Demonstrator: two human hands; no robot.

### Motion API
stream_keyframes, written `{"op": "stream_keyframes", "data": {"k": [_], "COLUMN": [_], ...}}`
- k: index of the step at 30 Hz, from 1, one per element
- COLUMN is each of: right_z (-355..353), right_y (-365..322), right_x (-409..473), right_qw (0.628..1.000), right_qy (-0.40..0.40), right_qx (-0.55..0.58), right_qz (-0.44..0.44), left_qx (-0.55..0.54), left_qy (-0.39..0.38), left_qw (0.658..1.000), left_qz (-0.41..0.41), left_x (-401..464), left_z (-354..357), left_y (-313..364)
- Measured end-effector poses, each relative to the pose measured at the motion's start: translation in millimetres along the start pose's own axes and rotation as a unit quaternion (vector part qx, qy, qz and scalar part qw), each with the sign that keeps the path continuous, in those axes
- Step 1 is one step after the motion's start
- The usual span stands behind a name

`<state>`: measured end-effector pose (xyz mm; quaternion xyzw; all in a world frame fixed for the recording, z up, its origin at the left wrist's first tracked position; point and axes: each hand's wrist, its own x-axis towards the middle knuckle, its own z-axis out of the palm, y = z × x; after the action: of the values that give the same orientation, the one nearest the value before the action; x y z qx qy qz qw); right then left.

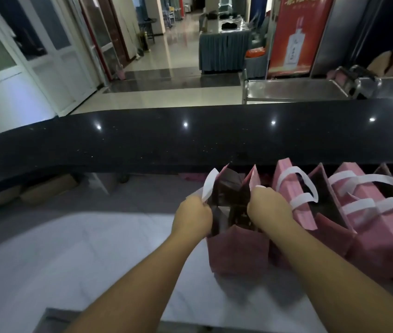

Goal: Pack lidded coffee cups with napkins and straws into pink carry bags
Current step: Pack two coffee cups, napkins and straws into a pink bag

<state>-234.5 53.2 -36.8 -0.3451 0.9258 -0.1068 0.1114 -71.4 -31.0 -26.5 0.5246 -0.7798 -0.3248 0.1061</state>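
At nine o'clock stand white-framed glass doors (34,56), their panes smooth and frosted-looking. Across the middle runs a glossy black stone counter top (142,140), speckled and mirroring four ceiling lights as bright dots. Below it lies a pale, marble-like work surface (82,248) with soft grey veining.

At six o'clock two bare forearms reach forward. The left hand (194,216) is curled round the left rim of an open pink paper carry bag (236,251), pinching it beside a flat white ribbon-like handle (208,186) that loops up above the knuckles. The right hand (268,205) grips the opposite rim, so the two hands are apart with the bag's mouth stretched between them. The bag stands upright on the pale surface just under the counter's edge; its inside is dark and creased, and what it holds cannot be made out.

Just beside it, toward three o'clock, a row of further pink paper bags (358,212) stands touching one another, matte, boxy, sharply folded, with flat white handles (370,186) flopped across their tops.

At one o'clock, beyond the counter, is a brushed stainless-steel table (294,90). Behind it hangs a red poster (296,37) showing a white bottle; gold characters run along its top but are too blurred to read. At twelve o'clock a table skirted in pleated grey-blue cloth (222,51) stands on a polished tiled floor.
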Motion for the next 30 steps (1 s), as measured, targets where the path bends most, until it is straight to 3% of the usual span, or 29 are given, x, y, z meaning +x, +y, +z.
{"op": "stream_keyframes", "data": {"k": [2, 6, 13, 22, 30], "right_z": [5.7, 24.1, 61.4, 114.1, 173.1], "right_y": [-16.6, -60.1, -192.3, -349.5, -431.0], "right_x": [-5.6, -33.8, -120.8, -295.8, -435.4], "right_qw": [1.000, 0.994, 0.971, 0.909, 0.838], "right_qy": [0.002, 0.008, -0.045, -0.045, -0.071], "right_qx": [0.008, 0.012, -0.014, -0.047, -0.055], "right_qz": [-0.010, -0.111, -0.234, -0.412, -0.538], "left_qx": [-0.013, -0.034, -0.086, -0.102, -0.143], "left_qy": [0.009, 0.043, 0.133, 0.272, 0.351], "left_qw": [1.000, 0.996, 0.979, 0.931, 0.882], "left_qz": [-0.025, -0.064, -0.129, -0.220, -0.278], "left_x": [-7.7, -31.8, -119.3, -278.1, -415.4], "left_z": [-17.5, -65.2, -151.7, -243.0, -281.0], "left_y": [-21.9, -80.7, -192.8, -348.3, -460.2]}}
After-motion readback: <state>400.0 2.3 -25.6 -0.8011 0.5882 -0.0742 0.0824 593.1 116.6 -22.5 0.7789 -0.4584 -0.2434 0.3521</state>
